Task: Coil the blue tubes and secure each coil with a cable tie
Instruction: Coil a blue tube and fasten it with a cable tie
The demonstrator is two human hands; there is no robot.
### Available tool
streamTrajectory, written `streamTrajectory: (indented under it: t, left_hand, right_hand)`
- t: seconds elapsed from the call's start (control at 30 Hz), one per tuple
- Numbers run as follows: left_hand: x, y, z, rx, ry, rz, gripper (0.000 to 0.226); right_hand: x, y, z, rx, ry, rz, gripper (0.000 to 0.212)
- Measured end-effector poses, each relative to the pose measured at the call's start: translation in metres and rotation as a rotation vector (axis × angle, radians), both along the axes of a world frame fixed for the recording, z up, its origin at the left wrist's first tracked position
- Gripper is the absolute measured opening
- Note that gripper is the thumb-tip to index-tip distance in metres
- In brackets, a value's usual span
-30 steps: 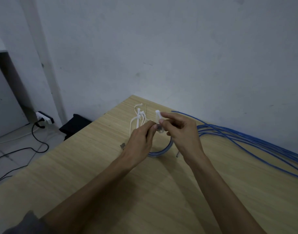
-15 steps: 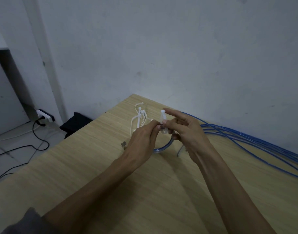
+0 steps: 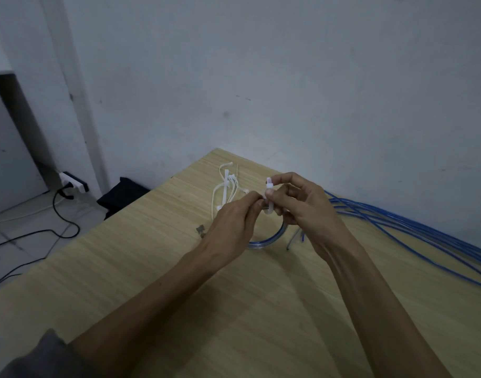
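Two hands (left (image 3: 234, 222), right (image 3: 307, 208)) — one cable tie (image 3: 269, 197).

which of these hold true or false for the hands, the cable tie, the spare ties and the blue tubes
1. Both hands pinch the white cable tie above the table. True: the left hand and the right hand both hold it.
2. The coiled blue tube hangs off the table edge. False: its visible arc is over the tabletop, below the hands.
3. Spare cable ties lie beyond the left hand. True.
4. The loose blue tubes run along the left side. False: they run along the right, by the wall.
5. The right hand lies flat on the table. False: it is raised, pinching the tie.
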State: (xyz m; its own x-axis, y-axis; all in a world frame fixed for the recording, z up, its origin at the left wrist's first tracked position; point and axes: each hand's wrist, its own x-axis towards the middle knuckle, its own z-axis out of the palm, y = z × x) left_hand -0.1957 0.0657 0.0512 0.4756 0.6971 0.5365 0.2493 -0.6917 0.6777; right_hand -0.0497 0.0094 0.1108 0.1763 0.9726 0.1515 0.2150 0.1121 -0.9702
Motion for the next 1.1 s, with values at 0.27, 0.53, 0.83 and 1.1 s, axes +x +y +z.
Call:
streamTrajectory:
  t: [0.27, 0.53, 0.83, 1.1]
  left_hand:
    - [-0.003, 0.001, 0.004, -0.068, 0.025, -0.041, 0.028]
    - [-0.003, -0.001, 0.005, -0.023, 0.155, -0.113, 0.026]
    - [-0.003, -0.008, 0.011, -0.132, 0.194, -0.247, 0.030]
    - [0.004, -0.023, 0.017, -0.189, 0.131, -0.302, 0.037]
  right_hand:
    - [-0.001, -0.005, 0.006, 0.073, -0.146, 0.004, 0.006]
    - [0.018, -0.015, 0.024, -0.043, -0.259, 0.054, 0.011]
    - [0.027, -0.018, 0.027, -0.119, -0.321, -0.017, 0.021]
    - [0.022, 0.003, 0.000, -0.026, -0.387, -0.297, 0.022]
